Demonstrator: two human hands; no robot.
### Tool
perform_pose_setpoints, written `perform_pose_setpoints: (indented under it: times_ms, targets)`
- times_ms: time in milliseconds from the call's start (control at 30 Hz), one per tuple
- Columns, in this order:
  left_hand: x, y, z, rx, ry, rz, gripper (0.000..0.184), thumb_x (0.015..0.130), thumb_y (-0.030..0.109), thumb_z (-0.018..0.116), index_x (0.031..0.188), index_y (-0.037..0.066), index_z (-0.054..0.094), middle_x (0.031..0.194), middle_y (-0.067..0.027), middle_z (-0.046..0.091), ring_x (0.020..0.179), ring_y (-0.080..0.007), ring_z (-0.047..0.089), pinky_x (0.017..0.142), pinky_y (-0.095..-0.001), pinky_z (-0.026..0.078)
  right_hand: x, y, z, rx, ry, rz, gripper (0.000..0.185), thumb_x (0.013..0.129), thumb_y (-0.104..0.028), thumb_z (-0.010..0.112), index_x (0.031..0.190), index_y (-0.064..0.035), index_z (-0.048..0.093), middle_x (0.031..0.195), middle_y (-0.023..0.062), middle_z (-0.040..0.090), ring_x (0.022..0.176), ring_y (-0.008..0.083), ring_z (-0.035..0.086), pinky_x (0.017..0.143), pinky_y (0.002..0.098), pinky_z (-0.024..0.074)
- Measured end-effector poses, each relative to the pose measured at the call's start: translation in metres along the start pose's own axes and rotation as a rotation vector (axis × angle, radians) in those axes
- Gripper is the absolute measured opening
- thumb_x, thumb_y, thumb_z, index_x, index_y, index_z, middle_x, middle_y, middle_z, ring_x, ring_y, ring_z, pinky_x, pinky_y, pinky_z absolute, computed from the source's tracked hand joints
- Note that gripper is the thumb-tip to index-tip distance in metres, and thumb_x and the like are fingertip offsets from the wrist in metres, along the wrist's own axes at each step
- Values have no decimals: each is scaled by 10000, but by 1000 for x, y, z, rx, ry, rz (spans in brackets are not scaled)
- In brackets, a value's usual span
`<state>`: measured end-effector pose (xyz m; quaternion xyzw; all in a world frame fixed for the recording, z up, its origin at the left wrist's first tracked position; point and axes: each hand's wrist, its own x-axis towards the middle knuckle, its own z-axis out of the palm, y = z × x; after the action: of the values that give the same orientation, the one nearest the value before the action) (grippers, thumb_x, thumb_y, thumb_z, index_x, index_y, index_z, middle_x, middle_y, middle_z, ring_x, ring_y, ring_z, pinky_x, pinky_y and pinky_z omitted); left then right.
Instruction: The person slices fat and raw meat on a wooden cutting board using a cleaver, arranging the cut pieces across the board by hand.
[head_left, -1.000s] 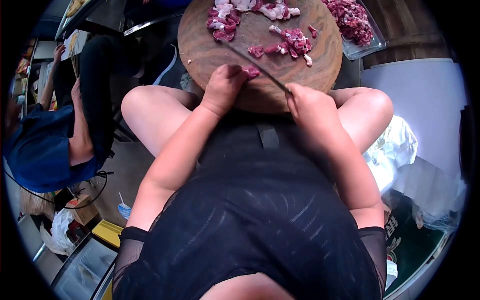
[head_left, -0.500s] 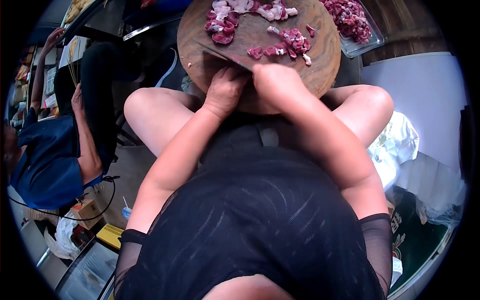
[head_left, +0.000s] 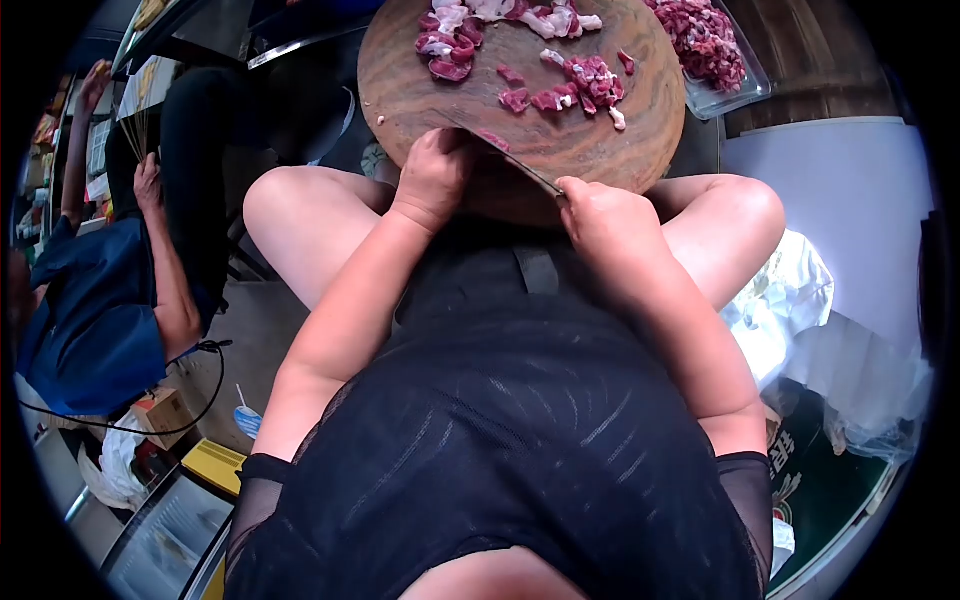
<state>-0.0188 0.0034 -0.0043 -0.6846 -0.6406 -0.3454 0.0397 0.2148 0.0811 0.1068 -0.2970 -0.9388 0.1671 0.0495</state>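
My right hand is closed round the handle of a knife, whose blade slants up and left over the near part of a round wooden chopping board. My left hand is curled at the board's near left edge, close to the blade; its fingertips and anything under them are hidden. A small piece of red meat shows along the blade's far side. Farther back lie cut meat pieces on the right and meat with pale fat on the left.
A clear plastic tray of chopped meat stands beyond the board's right side. At left, another person in a blue shirt holds thin sticks. Silvery wrapping lies right of my knee.
My right hand has moved right and toward me with the knife, showing more of the blade. My left hand has shifted slightly left. A small meat piece now shows beside the blade.
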Motion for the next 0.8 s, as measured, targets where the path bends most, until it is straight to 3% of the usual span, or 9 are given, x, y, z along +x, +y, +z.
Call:
perform_pose_setpoints:
  times_ms: [167,267,567,633,667,733,800]
  targets:
    - [-2,1,0,80,11,31,209,746,65,625,935,89,711,1004,-103,659,941,-319,625,793,-417,528,13,-12,-14,-14,-196,-17,110,851,-84,518,863,-15,603,759,200,678,727,381,687,645,469,556]
    - [1,3,-1,133,2,50,213,743,72,625,935,99,714,992,-101,657,932,-319,624,797,-412,532,29,-17,-6,30,-178,-35,127,839,-82,522,836,-2,621,778,216,685,742,375,697,668,463,567]
    - [10,5,-9,224,-42,40,162,762,91,639,912,113,695,922,-94,643,896,-319,621,785,-430,519,67,-7,1,46,-288,-13,223,856,-126,530,930,-33,718,937,187,719,887,344,707,770,461,567]
    - [10,3,-12,178,-141,-194,116,793,104,651,904,98,680,917,-114,640,889,-326,620,781,-435,512,54,16,-16,55,-393,97,219,863,-158,544,936,-40,713,942,199,709,909,356,693,792,470,551]
    - [13,3,-10,182,-134,-198,116,793,104,651,904,98,680,917,-114,640,889,-326,620,781,-435,512,46,31,-27,83,-426,162,220,871,-180,554,946,-41,708,942,209,702,919,364,684,805,475,540]
    - [25,1,-1,44,-85,-377,86,816,114,659,895,81,672,924,-133,636,881,-333,618,781,-431,509,25,65,-35,86,-302,158,231,886,-218,573,942,-24,686,914,228,687,916,382,667,809,484,520]
    - [46,11,7,-136,-28,-394,142,805,31,633,931,63,690,955,-136,653,901,-329,638,816,-407,524,13,87,-36,165,-153,246,249,897,-246,582,945,-17,667,887,237,676,901,404,653,807,495,508]
